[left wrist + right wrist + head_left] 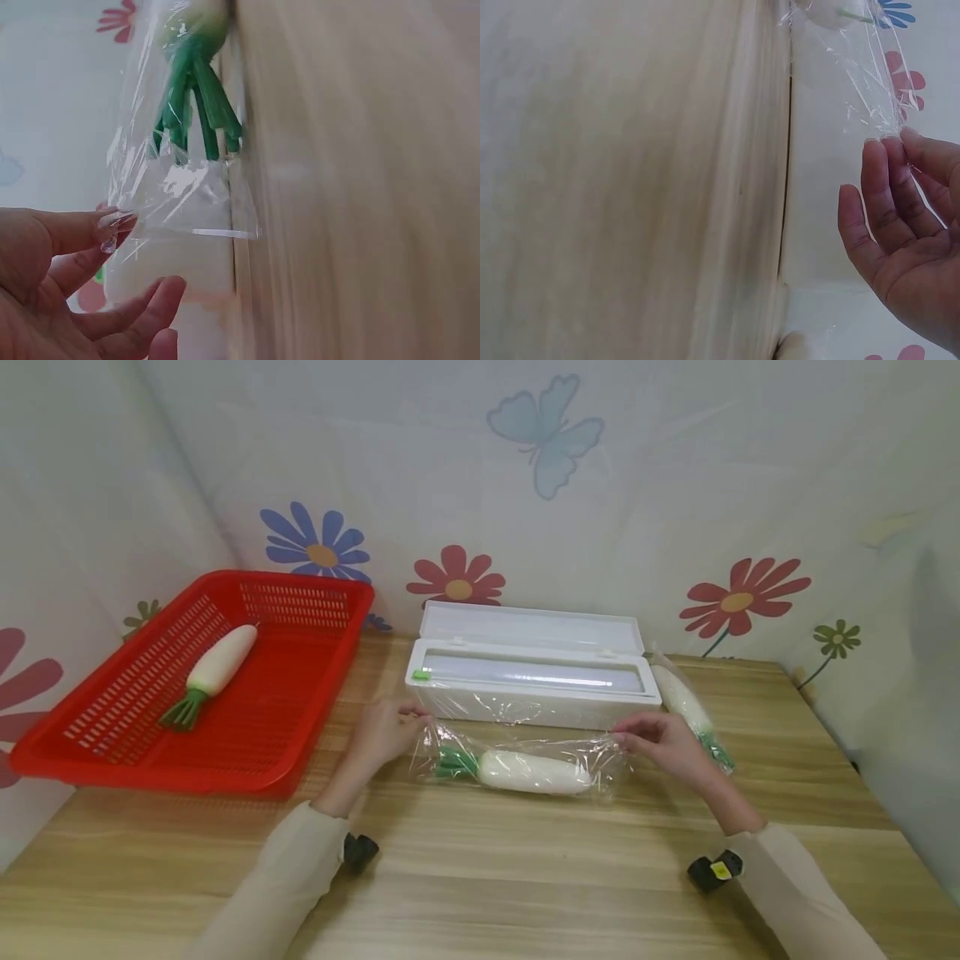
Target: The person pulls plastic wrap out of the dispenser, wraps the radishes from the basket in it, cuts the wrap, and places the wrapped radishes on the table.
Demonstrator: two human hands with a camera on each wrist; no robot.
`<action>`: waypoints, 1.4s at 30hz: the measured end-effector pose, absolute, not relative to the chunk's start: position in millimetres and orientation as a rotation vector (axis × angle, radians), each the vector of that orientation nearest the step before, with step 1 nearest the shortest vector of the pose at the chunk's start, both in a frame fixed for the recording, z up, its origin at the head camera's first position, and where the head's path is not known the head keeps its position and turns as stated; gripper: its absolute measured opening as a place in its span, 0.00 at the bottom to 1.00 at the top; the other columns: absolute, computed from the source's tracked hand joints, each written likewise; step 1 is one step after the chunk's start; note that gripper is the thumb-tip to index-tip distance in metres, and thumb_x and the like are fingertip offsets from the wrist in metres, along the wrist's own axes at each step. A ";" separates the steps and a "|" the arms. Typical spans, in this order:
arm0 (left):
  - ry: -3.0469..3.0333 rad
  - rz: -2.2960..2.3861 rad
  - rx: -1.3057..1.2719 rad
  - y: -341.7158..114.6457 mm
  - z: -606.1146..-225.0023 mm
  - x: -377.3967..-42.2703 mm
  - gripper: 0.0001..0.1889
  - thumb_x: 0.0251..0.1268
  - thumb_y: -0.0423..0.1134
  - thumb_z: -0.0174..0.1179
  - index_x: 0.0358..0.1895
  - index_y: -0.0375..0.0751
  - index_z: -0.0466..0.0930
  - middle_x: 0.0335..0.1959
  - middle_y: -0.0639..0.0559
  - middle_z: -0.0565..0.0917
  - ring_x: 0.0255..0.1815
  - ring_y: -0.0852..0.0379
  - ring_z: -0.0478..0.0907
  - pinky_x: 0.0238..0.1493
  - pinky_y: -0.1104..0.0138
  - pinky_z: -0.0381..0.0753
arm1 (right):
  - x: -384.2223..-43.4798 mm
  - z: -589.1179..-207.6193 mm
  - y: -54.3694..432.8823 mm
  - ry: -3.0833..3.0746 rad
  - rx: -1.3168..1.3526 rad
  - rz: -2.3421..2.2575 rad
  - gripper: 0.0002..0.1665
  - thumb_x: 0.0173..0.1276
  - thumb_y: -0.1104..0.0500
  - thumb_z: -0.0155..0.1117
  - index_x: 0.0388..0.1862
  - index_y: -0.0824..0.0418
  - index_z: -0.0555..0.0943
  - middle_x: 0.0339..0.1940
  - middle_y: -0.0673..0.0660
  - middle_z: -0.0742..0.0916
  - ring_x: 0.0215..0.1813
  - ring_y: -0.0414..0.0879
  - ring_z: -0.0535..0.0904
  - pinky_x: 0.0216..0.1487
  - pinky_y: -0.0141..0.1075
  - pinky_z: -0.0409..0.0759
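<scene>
Cream sleeves (292, 860) face a white, green-stalked radish (534, 772) in film (606, 762).

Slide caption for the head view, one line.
Left hand and right hand pinch clear plastic film covering a white, green-topped radish, before a long, open white box.
</scene>
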State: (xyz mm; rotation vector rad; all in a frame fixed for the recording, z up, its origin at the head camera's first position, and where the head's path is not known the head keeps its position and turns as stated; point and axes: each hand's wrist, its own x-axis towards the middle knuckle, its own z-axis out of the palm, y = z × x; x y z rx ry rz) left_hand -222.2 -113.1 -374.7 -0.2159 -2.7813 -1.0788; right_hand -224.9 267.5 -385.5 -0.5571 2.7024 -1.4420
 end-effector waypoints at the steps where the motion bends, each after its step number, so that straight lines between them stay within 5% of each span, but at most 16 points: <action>1: -2.783 -1.126 -0.227 -113.1 -376.5 -225.4 0.08 0.57 0.39 0.62 0.34 0.39 0.84 0.35 0.43 0.83 0.35 0.49 0.79 0.35 0.61 0.76 | -225.0 -385.8 268.0 2.704 -0.547 -1.439 0.11 0.61 0.63 0.61 0.39 0.70 0.79 0.34 0.62 0.84 0.33 0.38 0.79 0.35 0.31 0.79; 6: -2.713 -1.344 -0.253 -113.0 -382.5 -236.0 0.07 0.56 0.35 0.62 0.35 0.34 0.83 0.37 0.42 0.83 0.41 0.48 0.78 0.45 0.58 0.75 | -225.9 -388.1 268.7 2.689 -0.540 -1.440 0.12 0.61 0.62 0.62 0.39 0.71 0.79 0.35 0.63 0.84 0.33 0.38 0.79 0.36 0.31 0.79; 14: -2.630 -1.455 -0.222 -116.9 -380.5 -232.7 0.07 0.51 0.28 0.64 0.35 0.32 0.82 0.31 0.41 0.82 0.30 0.51 0.78 0.28 0.68 0.77 | -226.2 -388.0 267.1 2.673 -0.491 -1.490 0.14 0.60 0.62 0.63 0.41 0.72 0.78 0.34 0.63 0.84 0.32 0.38 0.80 0.36 0.31 0.79; 21: -2.581 -1.551 -0.249 -117.6 -377.8 -229.1 0.07 0.53 0.26 0.62 0.36 0.28 0.80 0.29 0.38 0.82 0.27 0.51 0.80 0.28 0.65 0.80 | -230.0 -384.6 265.3 2.658 -0.455 -1.590 0.15 0.59 0.65 0.63 0.41 0.76 0.78 0.33 0.60 0.86 0.31 0.34 0.80 0.34 0.30 0.79; 34: -2.585 -1.465 -0.178 -121.9 -372.0 -229.1 0.12 0.57 0.34 0.61 0.43 0.32 0.79 0.40 0.37 0.82 0.42 0.43 0.80 0.40 0.57 0.79 | -229.9 -386.4 270.0 2.513 -0.428 -1.634 0.22 0.62 0.59 0.62 0.48 0.74 0.75 0.37 0.48 0.84 0.36 0.38 0.81 0.39 0.33 0.80; 42: -2.583 -1.506 -0.033 -122.8 -369.5 -234.5 0.13 0.56 0.37 0.62 0.41 0.37 0.73 0.40 0.38 0.82 0.41 0.46 0.80 0.36 0.61 0.77 | -231.1 -384.1 269.0 2.375 -0.484 -1.691 0.23 0.63 0.62 0.60 0.51 0.78 0.71 0.39 0.48 0.84 0.38 0.40 0.81 0.41 0.34 0.80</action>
